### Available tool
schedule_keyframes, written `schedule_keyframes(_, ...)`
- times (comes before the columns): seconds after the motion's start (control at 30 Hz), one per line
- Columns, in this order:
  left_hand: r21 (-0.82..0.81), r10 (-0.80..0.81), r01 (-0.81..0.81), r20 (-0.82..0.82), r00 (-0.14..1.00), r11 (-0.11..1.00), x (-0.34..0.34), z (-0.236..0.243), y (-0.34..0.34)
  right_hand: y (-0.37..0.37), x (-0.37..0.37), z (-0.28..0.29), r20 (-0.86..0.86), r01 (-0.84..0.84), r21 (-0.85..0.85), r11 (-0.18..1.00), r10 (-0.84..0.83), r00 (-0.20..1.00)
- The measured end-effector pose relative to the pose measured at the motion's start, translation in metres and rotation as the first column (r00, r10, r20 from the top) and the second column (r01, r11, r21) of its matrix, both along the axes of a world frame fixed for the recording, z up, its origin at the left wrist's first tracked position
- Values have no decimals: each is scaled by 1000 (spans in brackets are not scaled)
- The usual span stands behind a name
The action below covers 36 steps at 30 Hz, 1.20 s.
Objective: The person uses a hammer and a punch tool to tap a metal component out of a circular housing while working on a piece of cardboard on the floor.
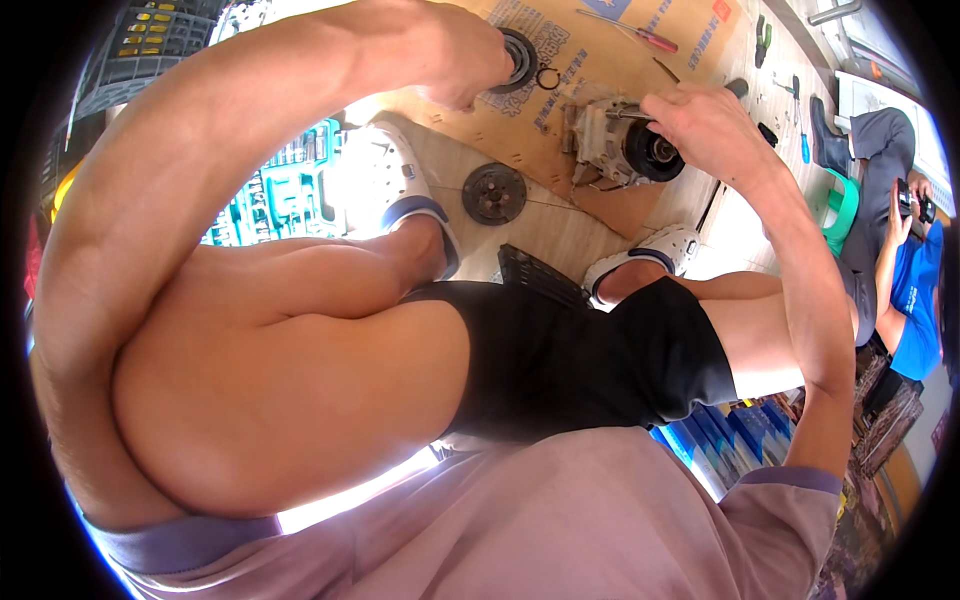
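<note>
My left hand (462, 62) is closed on the edge of a dark, round pulley (518, 62) over the cardboard. Right beside that pulley, a thin black snap ring (548, 78) lies on the sheet. With bent fingers, my right hand (705, 128) grips the top of a grey metal compressor (598, 145); its fingertips meet a light metal part there, and its palm side is hidden. The compressor has a black round hub at its right end. A dark clutch disc (494, 193) lies flat on the floor between my feet.
Brown cardboard (455, 115) covers the floor ahead, with a red-handled screwdriver (655, 40) on it. Pliers (763, 42) and a blue-handled tool (803, 140) lie farther right. A green toolbox (290, 195) sits left, a green stool (840, 210) right. Another person (915, 290) sits far right.
</note>
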<state>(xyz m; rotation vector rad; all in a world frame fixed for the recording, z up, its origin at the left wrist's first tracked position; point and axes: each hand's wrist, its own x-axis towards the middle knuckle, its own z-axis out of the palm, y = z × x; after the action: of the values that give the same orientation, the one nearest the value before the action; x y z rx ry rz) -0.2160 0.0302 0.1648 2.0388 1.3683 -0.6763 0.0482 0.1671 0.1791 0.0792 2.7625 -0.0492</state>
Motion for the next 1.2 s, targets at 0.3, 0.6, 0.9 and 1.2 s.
schedule_keyframes(0.3,-31,-70,73,78,994,997,-11,0,2,10,-3,-13,21,-86,44,995,85,996)
schedule_keyframes(0.6,8,-104,104,49,993,995,-14,-13,-1,-11,-11,-15,100,114,43,993,-117,988)
schedule_keyframes(0.9,21,-37,36,61,997,999,-12,-10,-4,-16,-17,-19,84,155,12,988,-155,984)
schedule_keyframes(1.2,63,48,-48,-5,999,997,0,-2,1,-8,-11,-14,84,189,9,982,-190,978)
